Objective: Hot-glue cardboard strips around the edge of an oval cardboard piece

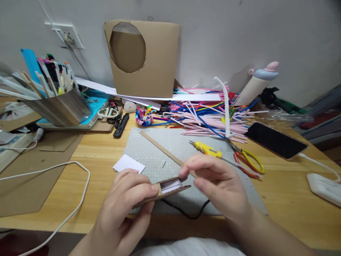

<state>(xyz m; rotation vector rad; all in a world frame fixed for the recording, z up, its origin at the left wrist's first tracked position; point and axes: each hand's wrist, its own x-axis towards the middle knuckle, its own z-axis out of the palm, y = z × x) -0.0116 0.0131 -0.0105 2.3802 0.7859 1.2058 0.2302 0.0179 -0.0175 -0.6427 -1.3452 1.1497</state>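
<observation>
A small, flat cardboard piece (170,192) with brown edges and folded white paper inside is held over the grey cutting mat (157,145). My left hand (128,202) grips its left end between thumb and fingers. At its right end, the fingertips of my right hand (221,185) touch the upper edge, while the thumb stands apart from the piece. A thin cardboard strip (160,147) lies on the mat behind my hands. White paper (129,164) lies at the mat's left edge. The yellow glue gun (207,149) rests beyond my right hand.
Pliers (249,161) and a phone (275,140) lie at the right. Pink and blue pipe cleaners (210,117) are heaped at the back, beside a cardboard panel with a round hole (160,60). A metal holder (64,108) stands left; a white cable (86,185) crosses the table.
</observation>
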